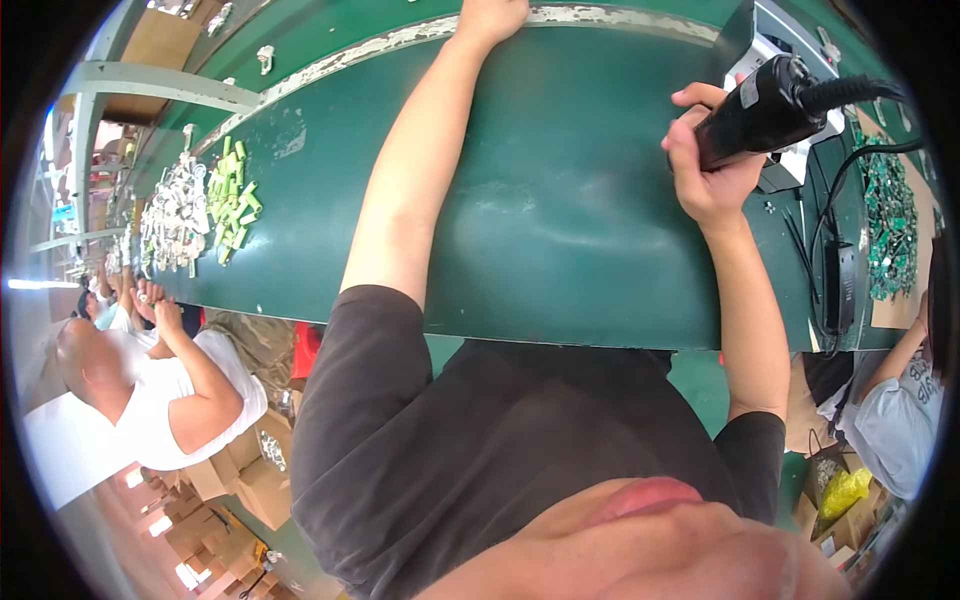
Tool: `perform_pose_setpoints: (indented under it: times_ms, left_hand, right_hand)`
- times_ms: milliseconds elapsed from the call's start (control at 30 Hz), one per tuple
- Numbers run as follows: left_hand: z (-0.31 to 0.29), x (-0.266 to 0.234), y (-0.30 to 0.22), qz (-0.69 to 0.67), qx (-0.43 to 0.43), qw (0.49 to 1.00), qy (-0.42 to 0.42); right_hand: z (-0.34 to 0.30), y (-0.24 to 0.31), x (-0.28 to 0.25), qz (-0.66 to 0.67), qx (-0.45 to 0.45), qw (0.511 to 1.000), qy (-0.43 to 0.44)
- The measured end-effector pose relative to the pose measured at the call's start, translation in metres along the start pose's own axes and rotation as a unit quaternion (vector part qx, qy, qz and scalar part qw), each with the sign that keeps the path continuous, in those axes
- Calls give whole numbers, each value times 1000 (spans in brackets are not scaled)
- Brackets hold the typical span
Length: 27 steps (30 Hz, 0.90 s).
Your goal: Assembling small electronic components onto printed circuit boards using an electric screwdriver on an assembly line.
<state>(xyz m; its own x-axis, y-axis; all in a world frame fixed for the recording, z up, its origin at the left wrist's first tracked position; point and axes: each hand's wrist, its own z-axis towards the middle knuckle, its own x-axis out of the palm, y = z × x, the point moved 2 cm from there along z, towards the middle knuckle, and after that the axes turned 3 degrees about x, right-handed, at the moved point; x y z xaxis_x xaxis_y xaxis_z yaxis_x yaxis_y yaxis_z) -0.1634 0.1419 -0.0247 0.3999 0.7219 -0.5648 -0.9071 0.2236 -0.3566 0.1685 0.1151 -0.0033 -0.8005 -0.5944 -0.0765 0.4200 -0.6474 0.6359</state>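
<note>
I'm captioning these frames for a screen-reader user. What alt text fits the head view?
A person's right hand grips a black corded power tool above a green conveyor belt, while the left hand reaches to the belt's far edge. Small green and silvery parts lie further along the belt, where other people sit.

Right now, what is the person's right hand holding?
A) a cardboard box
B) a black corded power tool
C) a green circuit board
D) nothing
B: the right hand is wrapped around a black corded power tool above the green belt.
</note>
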Motion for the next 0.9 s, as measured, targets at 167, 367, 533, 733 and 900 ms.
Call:
perform_pose_setpoints:
  times_ms: [167,367,533,733,900]
  left_hand:
    - [1,-3,-4,-23,8,1000,12]
    - [4,-5,5,-17,3,1000,15]
    - [2,-6,-7,-32,-9,999,25]
    - [1,-9,-8,-33,-36,998,30]
    - [3,-5,-10,-11,-8,999,31]
  right_hand:
    - [2,2,4,-65,36,997,-29]
    - [2,-1,7,-73,40,996,-39]
    - [6,0,1,-36,34,998,-39]
    - [7,-2,-7,-177,-45,983,-33]
    - [0,-7,-4,-3,4,997,-74]
